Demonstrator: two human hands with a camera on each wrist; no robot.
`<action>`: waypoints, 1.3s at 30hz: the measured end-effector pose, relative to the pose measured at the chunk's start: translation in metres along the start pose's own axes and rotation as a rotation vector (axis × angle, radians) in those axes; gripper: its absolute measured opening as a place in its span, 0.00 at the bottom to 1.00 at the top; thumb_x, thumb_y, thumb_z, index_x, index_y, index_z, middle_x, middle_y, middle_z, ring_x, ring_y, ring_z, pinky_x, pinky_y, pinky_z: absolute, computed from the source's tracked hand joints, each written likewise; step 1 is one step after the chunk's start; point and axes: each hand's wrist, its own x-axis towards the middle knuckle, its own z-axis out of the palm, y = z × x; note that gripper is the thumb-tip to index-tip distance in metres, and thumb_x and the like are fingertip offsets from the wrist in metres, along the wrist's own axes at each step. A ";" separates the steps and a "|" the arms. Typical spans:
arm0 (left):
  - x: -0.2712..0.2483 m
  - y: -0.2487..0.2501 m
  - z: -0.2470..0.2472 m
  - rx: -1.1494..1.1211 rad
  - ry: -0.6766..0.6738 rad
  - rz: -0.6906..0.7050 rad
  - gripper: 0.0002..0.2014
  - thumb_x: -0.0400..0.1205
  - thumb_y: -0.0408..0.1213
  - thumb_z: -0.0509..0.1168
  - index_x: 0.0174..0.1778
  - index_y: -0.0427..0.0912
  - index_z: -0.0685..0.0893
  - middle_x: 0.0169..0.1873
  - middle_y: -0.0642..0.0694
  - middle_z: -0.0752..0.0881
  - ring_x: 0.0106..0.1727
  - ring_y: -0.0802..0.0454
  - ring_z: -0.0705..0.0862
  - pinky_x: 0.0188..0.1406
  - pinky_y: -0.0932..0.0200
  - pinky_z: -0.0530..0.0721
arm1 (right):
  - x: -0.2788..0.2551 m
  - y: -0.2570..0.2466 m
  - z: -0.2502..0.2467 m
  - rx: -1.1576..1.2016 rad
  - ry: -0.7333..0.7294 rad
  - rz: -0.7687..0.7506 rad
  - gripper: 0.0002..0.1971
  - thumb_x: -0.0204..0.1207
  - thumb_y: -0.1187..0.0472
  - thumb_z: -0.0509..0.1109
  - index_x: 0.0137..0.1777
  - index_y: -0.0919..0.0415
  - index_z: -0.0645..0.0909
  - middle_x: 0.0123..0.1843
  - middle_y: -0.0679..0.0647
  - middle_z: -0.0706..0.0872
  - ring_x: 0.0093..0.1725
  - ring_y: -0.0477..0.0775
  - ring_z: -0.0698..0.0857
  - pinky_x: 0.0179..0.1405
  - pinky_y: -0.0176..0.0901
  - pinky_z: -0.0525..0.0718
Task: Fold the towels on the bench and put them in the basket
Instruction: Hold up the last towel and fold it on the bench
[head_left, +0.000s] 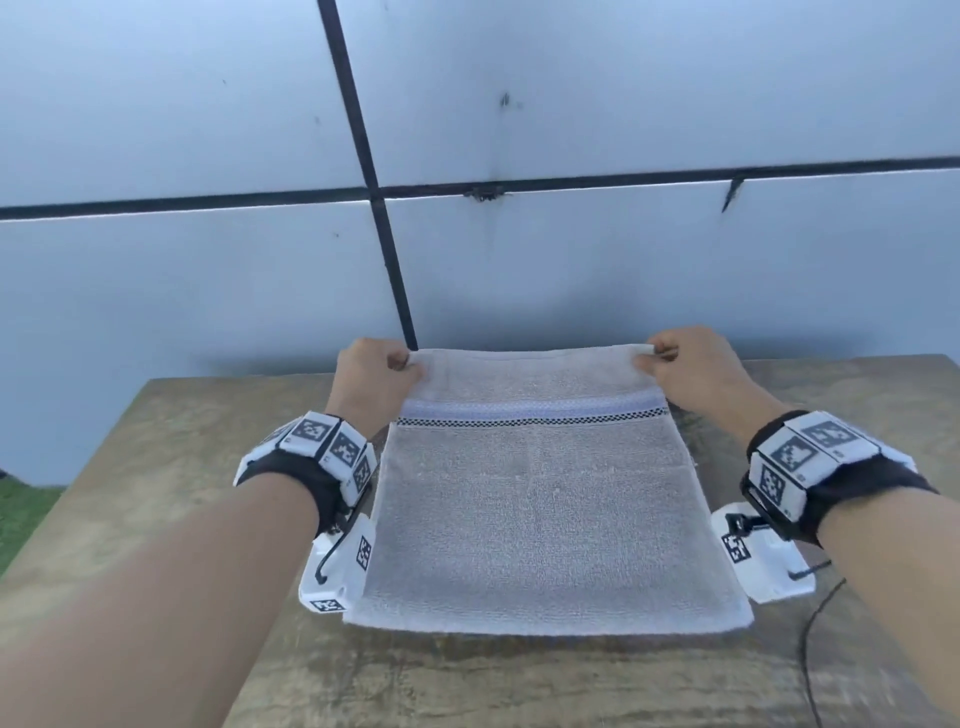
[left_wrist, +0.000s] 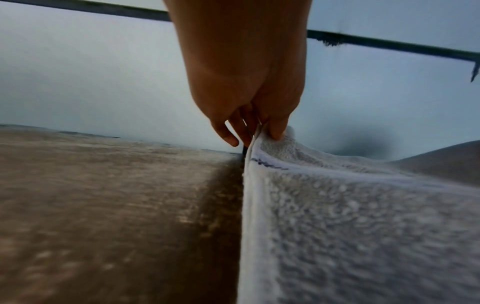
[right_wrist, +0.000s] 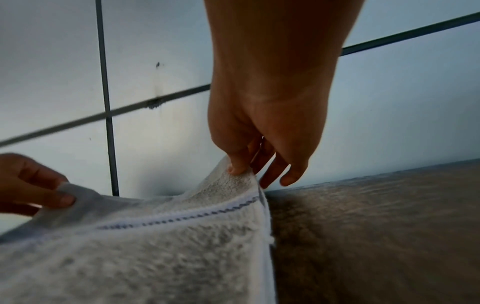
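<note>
A white towel (head_left: 540, 499) with a lilac band and a checkered stripe lies on the wooden bench (head_left: 171, 467), its far edge lifted off the surface. My left hand (head_left: 382, 371) pinches the far left corner between thumb and fingers; the left wrist view shows that left hand (left_wrist: 259, 127) and the towel (left_wrist: 363, 226) rising to it. My right hand (head_left: 685, 364) pinches the far right corner, and in the right wrist view that right hand (right_wrist: 249, 164) holds the towel (right_wrist: 155, 257) the same way. No basket is in view.
A pale panelled wall (head_left: 623, 104) with dark seams stands right behind the bench. The bench's left edge (head_left: 83, 493) drops to green ground. A thin black cable (head_left: 810, 623) trails over the bench at the right, near my forearm.
</note>
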 end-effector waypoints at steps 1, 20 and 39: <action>-0.007 0.005 -0.007 -0.031 0.018 0.008 0.16 0.78 0.36 0.74 0.31 0.30 0.78 0.25 0.47 0.75 0.29 0.49 0.71 0.32 0.62 0.70 | -0.009 -0.003 -0.005 0.063 0.030 -0.011 0.13 0.79 0.57 0.74 0.42 0.69 0.82 0.41 0.61 0.84 0.42 0.62 0.81 0.38 0.43 0.71; -0.206 0.040 -0.115 -0.260 -0.054 -0.046 0.04 0.74 0.30 0.79 0.40 0.36 0.91 0.34 0.43 0.89 0.22 0.64 0.78 0.17 0.75 0.71 | -0.220 -0.016 -0.070 0.479 0.096 -0.167 0.05 0.79 0.57 0.74 0.44 0.50 0.91 0.42 0.45 0.93 0.43 0.46 0.88 0.48 0.42 0.87; -0.270 -0.014 -0.091 0.193 -0.245 -0.001 0.02 0.77 0.38 0.77 0.41 0.44 0.95 0.35 0.51 0.91 0.34 0.61 0.85 0.27 0.75 0.73 | -0.298 0.040 -0.024 0.137 0.084 -0.125 0.06 0.77 0.65 0.76 0.49 0.54 0.88 0.41 0.43 0.88 0.43 0.37 0.84 0.42 0.25 0.78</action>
